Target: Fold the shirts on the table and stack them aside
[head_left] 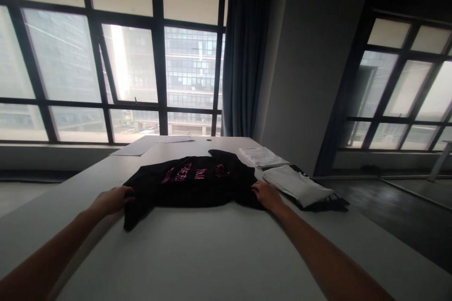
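Observation:
A black T-shirt with pink lettering lies partly folded on the pale table, a little beyond the middle. My left hand grips its left edge near a hanging sleeve. My right hand holds its right edge. Both arms reach forward across the tabletop.
Folded white garments and another lie stacked on a dark cloth at the table's right side. Sheets of paper rest at the far end. Large windows, a blue curtain and a grey wall stand behind.

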{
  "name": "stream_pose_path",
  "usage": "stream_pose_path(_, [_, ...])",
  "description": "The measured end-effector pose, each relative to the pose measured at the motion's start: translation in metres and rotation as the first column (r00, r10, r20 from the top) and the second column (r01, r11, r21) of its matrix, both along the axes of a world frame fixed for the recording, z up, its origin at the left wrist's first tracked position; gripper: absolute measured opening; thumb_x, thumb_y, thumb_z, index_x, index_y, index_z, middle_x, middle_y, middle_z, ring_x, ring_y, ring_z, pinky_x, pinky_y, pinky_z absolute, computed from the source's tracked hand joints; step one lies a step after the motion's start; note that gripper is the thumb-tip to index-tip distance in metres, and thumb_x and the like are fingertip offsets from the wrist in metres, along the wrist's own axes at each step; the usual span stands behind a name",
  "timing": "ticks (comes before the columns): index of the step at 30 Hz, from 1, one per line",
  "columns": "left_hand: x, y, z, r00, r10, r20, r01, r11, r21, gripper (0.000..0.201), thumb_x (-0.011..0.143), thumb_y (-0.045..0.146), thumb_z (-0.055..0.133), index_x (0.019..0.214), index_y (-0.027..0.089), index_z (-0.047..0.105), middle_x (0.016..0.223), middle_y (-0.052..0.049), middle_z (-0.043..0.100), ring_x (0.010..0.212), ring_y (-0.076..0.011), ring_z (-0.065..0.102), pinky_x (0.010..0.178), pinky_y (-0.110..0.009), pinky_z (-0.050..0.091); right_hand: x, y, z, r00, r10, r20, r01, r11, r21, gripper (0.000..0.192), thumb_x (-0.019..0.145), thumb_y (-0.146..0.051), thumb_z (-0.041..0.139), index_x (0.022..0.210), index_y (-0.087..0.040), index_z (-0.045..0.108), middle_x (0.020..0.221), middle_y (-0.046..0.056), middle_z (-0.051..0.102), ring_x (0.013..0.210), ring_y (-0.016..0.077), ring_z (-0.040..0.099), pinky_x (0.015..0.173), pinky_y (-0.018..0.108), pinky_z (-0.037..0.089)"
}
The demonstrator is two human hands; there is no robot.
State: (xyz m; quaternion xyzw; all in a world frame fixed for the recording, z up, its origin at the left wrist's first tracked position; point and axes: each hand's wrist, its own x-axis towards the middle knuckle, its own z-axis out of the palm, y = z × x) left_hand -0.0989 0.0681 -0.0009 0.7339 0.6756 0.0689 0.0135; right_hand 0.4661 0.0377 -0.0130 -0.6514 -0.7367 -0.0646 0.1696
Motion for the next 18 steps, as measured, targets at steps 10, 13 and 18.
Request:
stream_pose_path(10, [0.026,-0.037,0.013,0.976,-0.153,0.155,0.131,0.981,0.141,0.073,0.077,0.071,0.045,0.129,0.022,0.061,0.138,-0.012,0.057,0.121,-0.0338,0.056,0.097,-0.044,0.049,0.011,-0.028,0.054,0.861,0.14,-0.488,0.015,0.954,0.3,0.046,0.09,-0.055,0.038,0.081,-0.018,0.064,0.08,0.007,0.07,0.079,0.0234,0.061,0.075,0.032,0.045])
stream_pose_path(13, [0.046,-0.044,0.006,0.958,-0.273,0.088,0.275,0.962,-0.008,0.081,0.064,0.068,0.064,0.133,0.026,0.059,0.147,-0.011,0.049,0.129,-0.0362,0.049,0.1,-0.045,0.047,0.008,-0.035,0.059,0.826,0.232,-0.513,-0.116,0.962,0.248,0.046,0.087,-0.058,0.044,0.073,-0.018,0.063,0.073,0.004,0.067,0.075,0.0222,0.059,0.073,0.032,0.045])
stream_pose_path(18, [0.052,-0.042,0.004,0.944,-0.322,0.066,0.317,0.946,0.07,0.041,0.08,0.047,0.052,0.106,0.023,0.074,0.129,-0.01,0.064,0.116,-0.0311,0.06,0.099,-0.04,0.048,0.009,-0.05,0.071,0.801,0.249,-0.545,-0.211,0.969,0.132,0.05,0.081,-0.065,0.051,0.071,-0.017,0.064,0.071,0.003,0.065,0.072,0.021,0.058,0.07,0.031,0.044])
